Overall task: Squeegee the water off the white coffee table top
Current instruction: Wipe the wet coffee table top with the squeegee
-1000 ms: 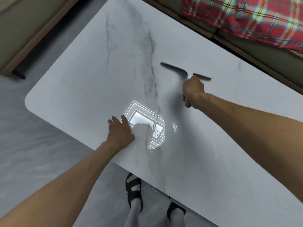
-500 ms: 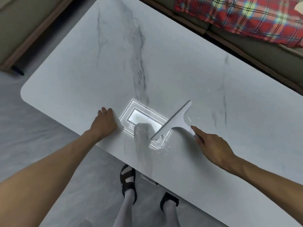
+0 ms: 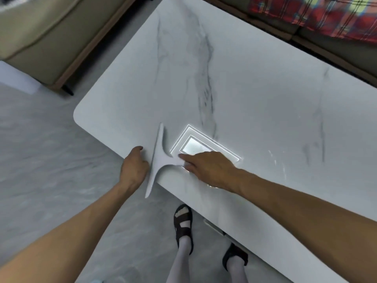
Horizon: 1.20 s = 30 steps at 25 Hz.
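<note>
The white marble-patterned coffee table top [image 3: 255, 94] fills the upper right of the head view. A pale grey T-shaped squeegee [image 3: 158, 160] lies at the table's near edge, its blade running along and past that edge. My right hand [image 3: 208, 167] grips its handle, fingers stretched toward the blade. My left hand [image 3: 133, 169] rests on the table's near edge just left of the blade, holding nothing. A few water streaks [image 3: 277, 160] glisten to the right of the bright ceiling-light reflection [image 3: 195, 148].
A beige sofa [image 3: 40, 33] on dark legs stands at the far left. Another sofa with a red plaid blanket [image 3: 318, 15] runs along the table's far side. My feet in dark sandals [image 3: 183, 225] stand on the grey floor below the near edge.
My right hand swept the squeegee from the table's far middle toward me and leftward to the near edge. My left hand slid left along that edge.
</note>
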Tool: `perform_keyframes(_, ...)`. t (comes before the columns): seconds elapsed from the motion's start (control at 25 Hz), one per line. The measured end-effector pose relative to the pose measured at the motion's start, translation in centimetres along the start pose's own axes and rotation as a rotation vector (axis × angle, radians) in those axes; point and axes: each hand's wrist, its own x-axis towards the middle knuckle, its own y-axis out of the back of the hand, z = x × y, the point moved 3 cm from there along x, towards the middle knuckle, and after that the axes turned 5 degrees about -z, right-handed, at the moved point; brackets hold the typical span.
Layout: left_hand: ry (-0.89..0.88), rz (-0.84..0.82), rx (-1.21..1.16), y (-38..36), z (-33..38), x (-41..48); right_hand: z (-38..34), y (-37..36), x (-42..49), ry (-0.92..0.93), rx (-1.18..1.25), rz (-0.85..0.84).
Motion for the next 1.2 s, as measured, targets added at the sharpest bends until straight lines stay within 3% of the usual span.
perform_keyframes(0.12, -0.066, -0.015, 0.071, -0.6, -0.1, 0.1, -1.9, -2.1, 1.8, 0.037, 0.023, -0.044)
perform_keyframes(0.28, -0.216, -0.125, 0.300, -2.9, 2.2, -0.2, 3.6, -2.1, -2.3, -0.071, 0.017, -0.035)
perform_keyframes(0.4, -0.192, -0.212, 0.374, -4.2, 2.8, -0.3, 9.2, -1.3, -8.2, -0.190, 0.005, -0.029)
perform_keyframes(0.52, -0.141, -0.194, 0.275, -3.4, 3.4, 0.1, 11.9, -0.2, -13.4, -0.318, -0.051, -0.007)
perform_keyframes(0.64, -0.096, -0.115, 0.106, -1.8, 2.5, 0.5, 10.1, 0.4, -12.3, -0.329, -0.031, 0.047)
perform_keyframes(0.76, -0.011, -0.030, -0.130, -0.5, -0.4, 0.4, 4.5, 0.2, -5.7, -0.213, 0.069, 0.105)
perform_keyframes(0.96, 0.034, 0.129, -0.156, 1.9, -4.7, 0.7, -4.9, -1.2, 5.6, -0.043, 0.114, 0.079)
perform_keyframes(1.08, -0.039, 0.054, -0.129, 1.5, -4.6, 0.5, -5.1, -1.7, 6.4, -0.065, 0.106, 0.119)
perform_keyframes(1.2, -0.171, -0.046, 0.000, -0.4, -2.6, -0.7, -1.1, -2.6, 1.6, -0.132, 0.163, 0.111)
